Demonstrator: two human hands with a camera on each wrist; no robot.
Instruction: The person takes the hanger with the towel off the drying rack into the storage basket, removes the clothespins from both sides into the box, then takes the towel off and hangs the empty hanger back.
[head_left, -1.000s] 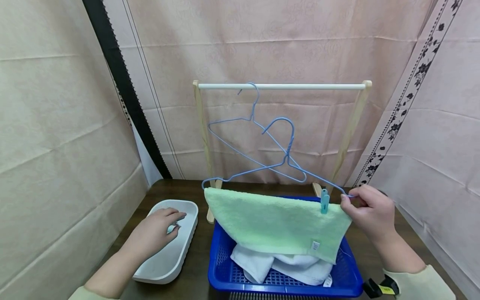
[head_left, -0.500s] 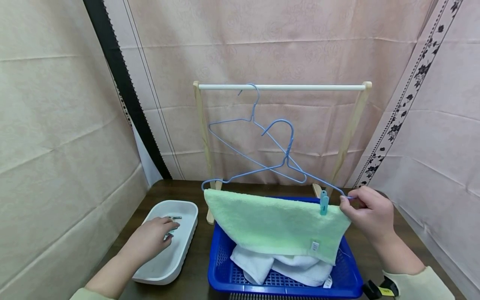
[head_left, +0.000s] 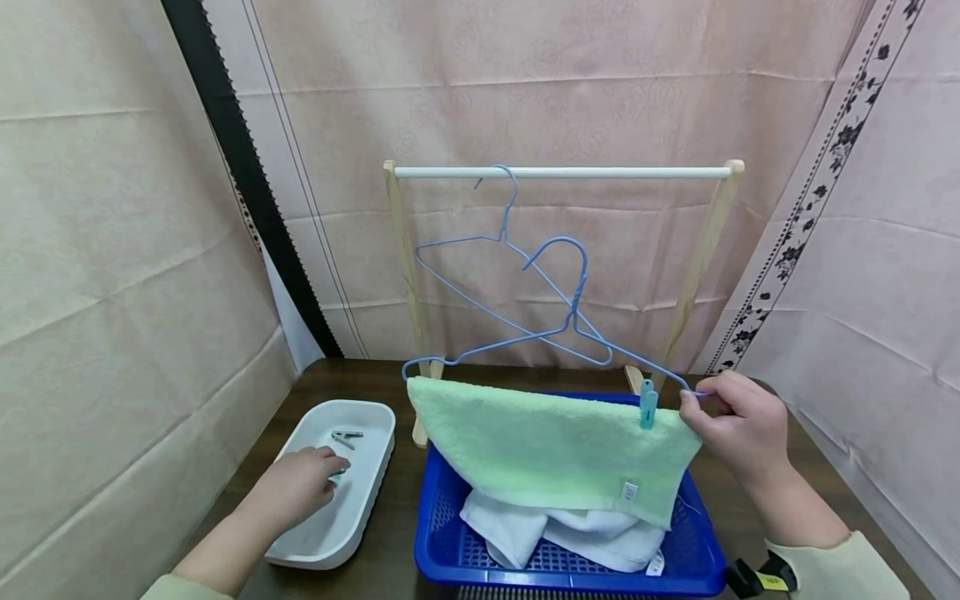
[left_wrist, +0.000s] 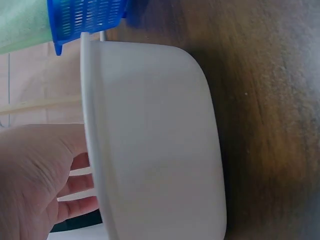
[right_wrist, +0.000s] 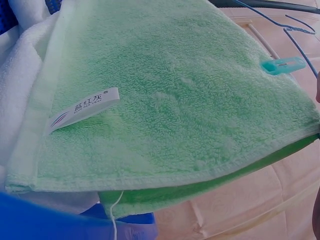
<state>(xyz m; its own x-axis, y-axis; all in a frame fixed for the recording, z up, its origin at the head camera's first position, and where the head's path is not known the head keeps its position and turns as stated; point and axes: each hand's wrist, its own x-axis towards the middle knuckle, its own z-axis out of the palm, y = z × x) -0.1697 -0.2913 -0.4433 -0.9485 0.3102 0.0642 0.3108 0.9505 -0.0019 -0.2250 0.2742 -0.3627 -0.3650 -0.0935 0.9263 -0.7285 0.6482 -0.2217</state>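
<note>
The right hand (head_left: 746, 421) pinches the right end of a blue hanger (head_left: 576, 304) between thumb and bent fingers, beside the upper corner of a green towel (head_left: 547, 446). The towel hangs folded from the hanger's lower part, in front of and above a blue basket (head_left: 570, 577). A teal clothespin (head_left: 648, 404) sits upright on the towel's top edge, near the right hand. The right wrist view shows a white label (right_wrist: 85, 107) with printed writing on the towel and a darker back layer behind the front one. The hanger's hook points up, clear of the rail.

The left hand (head_left: 296, 487) is inside a white tray (head_left: 322, 533), left of the basket, with its fingers bent downward. Something small and greenish shows at the fingertips, but I cannot tell whether they hold it; in the left wrist view the tray's wall hides the fingertips. Another clip (head_left: 347, 436) lies in the tray, just beyond the fingers.

A white cloth (head_left: 592, 533) lies crumpled in the basket under the towel. Behind stands a rack (head_left: 562, 172) with a white rail, where a second hanger (head_left: 480, 239) hangs tilted. Tray, basket and rack stand on a brown table (head_left: 397, 533)
</note>
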